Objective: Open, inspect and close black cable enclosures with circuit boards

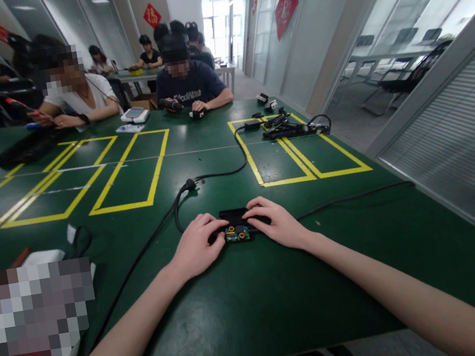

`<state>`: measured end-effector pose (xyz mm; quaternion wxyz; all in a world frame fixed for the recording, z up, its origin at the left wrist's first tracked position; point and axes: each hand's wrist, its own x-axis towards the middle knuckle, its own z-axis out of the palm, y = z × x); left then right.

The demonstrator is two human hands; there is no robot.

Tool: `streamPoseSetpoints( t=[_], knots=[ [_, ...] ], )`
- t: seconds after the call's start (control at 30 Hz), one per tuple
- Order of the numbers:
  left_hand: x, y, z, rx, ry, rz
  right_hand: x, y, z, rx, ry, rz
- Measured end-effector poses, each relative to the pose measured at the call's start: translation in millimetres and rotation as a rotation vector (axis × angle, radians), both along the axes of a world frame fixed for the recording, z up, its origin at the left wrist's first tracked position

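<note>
A small black device with a green circuit board showing at its near end lies on the green table. My left hand grips its left side with curled fingers. My right hand holds its right side the same way. A black cable runs from beside the device across the table.
Yellow tape rectangles mark the table ahead. A pile of black tools and cables lies at the far right. Two people sit at the far edge, one holding a tool. A white object lies at my left.
</note>
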<state>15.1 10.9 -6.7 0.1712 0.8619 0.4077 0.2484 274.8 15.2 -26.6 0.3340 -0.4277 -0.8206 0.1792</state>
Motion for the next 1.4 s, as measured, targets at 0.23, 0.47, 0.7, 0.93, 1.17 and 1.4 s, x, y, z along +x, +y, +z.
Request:
streamPoseSetpoints(
  t=[0.23, 0.47, 0.7, 0.93, 1.17, 1.4],
  knots=[
    [-1.0, 0.2, 0.3, -0.002, -0.025, -0.006, -4.3, -1.1, 0.6, -0.086, 0.218, 0.0],
    [-0.1, 0.1, -0.5, 0.022, -0.032, -0.006, -9.4, -1.7, -2.2, -0.21, 0.401, -0.039],
    [-0.5, -0.3, 0.4, 0.018, -0.047, -0.012, -9.1, 1.0, -4.6, -0.301, 0.429, -0.048],
    [0.0, -0.4, 0.0, 0.016, -0.048, -0.008, -7.2, 1.5, -2.7, -0.32, 0.41, -0.045],
    [-1.0, -1.2, -3.3, -0.105, -0.14, 0.093, -7.9, -0.6, 0.9, -0.312, 0.389, -0.028],
    [-2.8, -0.1, -5.6, -0.053, -0.103, 0.036, -9.4, -1.2, -3.8, -0.258, 0.406, -0.049]
  ],
)
